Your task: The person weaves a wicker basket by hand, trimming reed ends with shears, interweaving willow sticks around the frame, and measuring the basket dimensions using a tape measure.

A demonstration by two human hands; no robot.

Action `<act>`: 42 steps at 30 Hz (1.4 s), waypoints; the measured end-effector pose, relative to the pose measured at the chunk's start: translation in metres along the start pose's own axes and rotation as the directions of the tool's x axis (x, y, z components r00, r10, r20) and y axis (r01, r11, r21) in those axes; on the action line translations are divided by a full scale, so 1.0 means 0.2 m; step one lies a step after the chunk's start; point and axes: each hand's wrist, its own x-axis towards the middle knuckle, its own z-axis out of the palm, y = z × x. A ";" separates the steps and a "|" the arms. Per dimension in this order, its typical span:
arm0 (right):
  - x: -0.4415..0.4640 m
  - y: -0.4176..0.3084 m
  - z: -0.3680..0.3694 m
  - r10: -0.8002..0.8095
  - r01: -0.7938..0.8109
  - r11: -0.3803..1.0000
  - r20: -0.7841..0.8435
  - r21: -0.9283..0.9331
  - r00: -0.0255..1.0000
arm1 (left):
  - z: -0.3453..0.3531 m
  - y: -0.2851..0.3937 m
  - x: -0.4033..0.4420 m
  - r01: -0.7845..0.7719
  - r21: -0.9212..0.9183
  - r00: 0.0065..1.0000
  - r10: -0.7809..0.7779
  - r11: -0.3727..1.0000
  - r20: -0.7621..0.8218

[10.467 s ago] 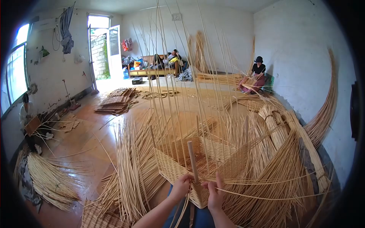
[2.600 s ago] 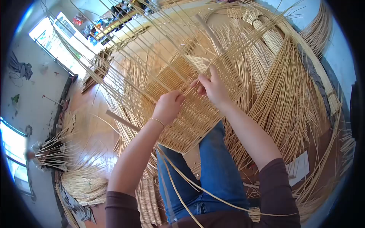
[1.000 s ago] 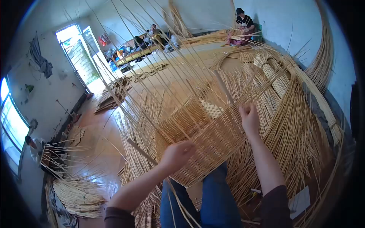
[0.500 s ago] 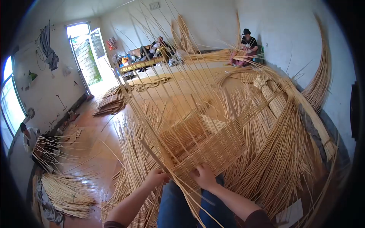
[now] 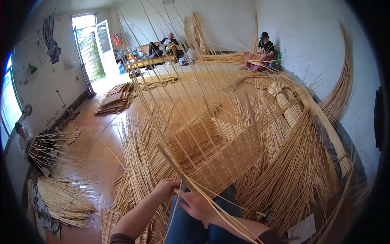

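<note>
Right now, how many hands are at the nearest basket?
2: the left hand near the wooden stick at a corner of the basket, the right hand close beside the left. None appear hidden.

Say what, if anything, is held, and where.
The left hand seems to pinch a thin wicker strand along its upper visible stretch, by the woven basket; whether the right hand grips it is unclear.

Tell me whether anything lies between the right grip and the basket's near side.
Yes: loose strands slant down from the near corner of the basket, passing between its near side and the right grip in this view.
</note>
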 end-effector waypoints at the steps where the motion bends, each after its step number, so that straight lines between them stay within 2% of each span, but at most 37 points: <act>1: 0.04 -0.02 0.01 -0.055 0.053 0.997 -0.021 -0.062 0.998 | 0.00 -0.03 0.00 -0.038 -0.036 0.999 0.039 0.999 0.001; 4: 0.06 0.01 0.07 -0.143 0.119 0.980 -0.146 -0.161 0.979 | 0.05 -0.04 -0.05 -0.098 0.001 0.995 0.098 0.995 -0.022; 5: 0.03 0.02 0.09 -0.163 0.130 0.976 -0.191 -0.175 0.968 | -0.02 -0.11 0.02 -0.184 0.271 0.978 0.203 0.945 -0.044; 6: 0.01 0.01 0.06 -0.165 0.130 0.978 -0.223 -0.164 0.961 | 0.04 -0.06 -0.06 -0.214 0.618 0.946 0.319 0.756 -0.063; 7: -0.04 0.04 0.06 -0.154 0.126 0.979 -0.175 -0.163 0.972 | 0.07 -0.06 -0.10 -0.198 0.768 0.913 0.401 0.608 -0.082; 8: -0.06 0.03 0.03 -0.183 0.153 0.969 -0.148 -0.194 0.972 | 0.03 -0.13 -0.05 -0.258 0.917 0.741 0.671 0.304 -0.013; 9: -0.10 0.06 0.02 -0.188 0.158 0.962 -0.119 -0.225 0.975 | 0.07 -0.07 -0.11 -0.112 0.977 0.731 0.681 0.180 -0.042; 10: -0.13 0.05 0.02 -0.185 0.151 0.962 -0.132 -0.229 0.974 | 0.05 -0.07 -0.10 -0.118 0.992 0.652 0.751 -0.035 0.104; 11: -0.15 0.04 0.02 -0.184 0.149 0.959 -0.129 -0.240 0.974 | 0.06 -0.02 -0.15 -0.137 0.935 0.519 0.780 -0.327 0.349; 13: -0.13 0.04 0.01 -0.204 0.166 0.953 -0.133 -0.252 0.970 | 0.10 0.06 -0.17 -0.099 0.817 0.416 0.722 -0.568 0.553; 15: -0.11 0.04 0.00 -0.198 0.169 0.959 -0.109 -0.226 0.974 | 0.12 0.16 -0.19 -0.131 0.771 0.472 0.644 -0.624 0.602; 17: -0.13 0.05 0.00 -0.204 0.176 0.960 -0.110 -0.217 0.973 | 0.14 0.20 -0.17 -0.167 0.740 0.458 0.613 -0.651 0.643; 19: -0.14 0.05 -0.02 -0.204 0.185 0.963 -0.083 -0.198 0.975 | 0.18 0.24 -0.12 -0.116 0.527 0.444 0.431 -0.842 0.786; 20: -0.15 0.05 -0.02 -0.197 0.177 0.965 -0.090 -0.192 0.976 | 0.17 0.25 -0.06 -0.053 0.456 0.393 0.401 -0.888 0.827; 21: -0.16 0.05 -0.02 -0.191 0.171 0.968 -0.097 -0.185 0.977 | 0.16 0.27 -0.02 -0.055 0.465 0.399 0.407 -0.884 0.822; 23: -0.20 0.07 -0.03 -0.117 0.104 0.990 -0.132 -0.097 0.984 | 0.16 0.32 0.02 -0.312 0.403 0.576 0.166 -0.860 0.800; 24: -0.23 0.09 -0.03 -0.068 0.063 0.997 -0.164 -0.036 0.984 | 0.14 0.32 0.06 -0.319 0.369 0.506 0.172 -0.873 0.845; 25: -0.27 0.08 -0.05 0.217 -0.208 0.974 -0.099 0.093 0.971 | 0.15 0.32 0.06 -0.315 0.377 0.510 0.180 -0.871 0.841; 26: -0.26 0.11 -0.07 0.355 -0.274 0.896 -0.192 0.351 0.915 | 0.15 0.32 0.06 -0.352 0.396 0.516 0.177 -0.848 0.838; 27: -0.22 0.16 -0.08 0.502 -0.288 0.754 -0.236 0.590 0.832 | 0.16 0.32 0.07 -0.387 0.417 0.524 0.176 -0.822 0.834; 29: -0.10 0.28 -0.14 0.828 -0.307 0.315 -0.102 0.898 0.551 | 0.17 0.31 0.07 -0.404 0.457 0.553 0.186 -0.793 0.812; 31: -0.06 0.48 -0.16 0.805 -0.247 0.213 -0.026 0.945 0.592 | 0.21 0.31 0.05 -0.415 0.488 0.575 0.194 -0.768 0.794; 33: 0.00 0.54 -0.16 0.794 -0.220 0.235 -0.056 0.947 0.605 | 0.25 0.31 0.03 -0.274 0.499 0.717 0.171 -0.822 0.676; 34: 0.03 0.54 -0.16 0.788 -0.207 0.245 -0.071 0.947 0.611 | 0.26 0.33 0.02 -0.266 0.502 0.716 0.180 -0.823 0.675; 35: 0.05 0.53 -0.16 0.803 -0.188 0.230 -0.077 0.955 0.591 | 0.27 0.35 0.01 -0.272 0.556 0.758 0.181 -0.785 0.627; 36: 0.05 0.52 -0.16 0.803 -0.193 0.230 -0.074 0.954 0.591 | 0.28 0.34 0.01 -0.279 0.610 0.798 0.174 -0.742 0.577; 38: 0.09 0.50 -0.18 0.756 -0.274 0.485 -0.242 0.830 0.608 | 0.29 0.31 0.03 -0.231 0.660 0.806 0.239 -0.715 0.542; 39: 0.12 0.52 -0.20 0.573 -0.261 0.725 -0.347 0.638 0.743 | 0.28 0.30 0.04 -0.181 0.700 0.811 0.298 -0.691 0.504; 40: 0.20 0.51 -0.21 0.369 -0.233 0.908 -0.400 0.347 0.839 | 0.28 0.29 0.04 -0.178 0.710 0.817 0.300 -0.682 0.493; 41: 0.30 0.48 -0.23 0.147 -0.150 0.988 -0.379 0.022 0.914 | 0.30 0.27 0.05 -0.137 0.727 0.817 0.338 -0.673 0.466; 42: 0.42 0.40 -0.26 -0.056 -0.001 0.977 -0.257 -0.213 0.965 | 0.30 0.27 0.05 -0.097 0.741 0.815 0.374 -0.664 0.442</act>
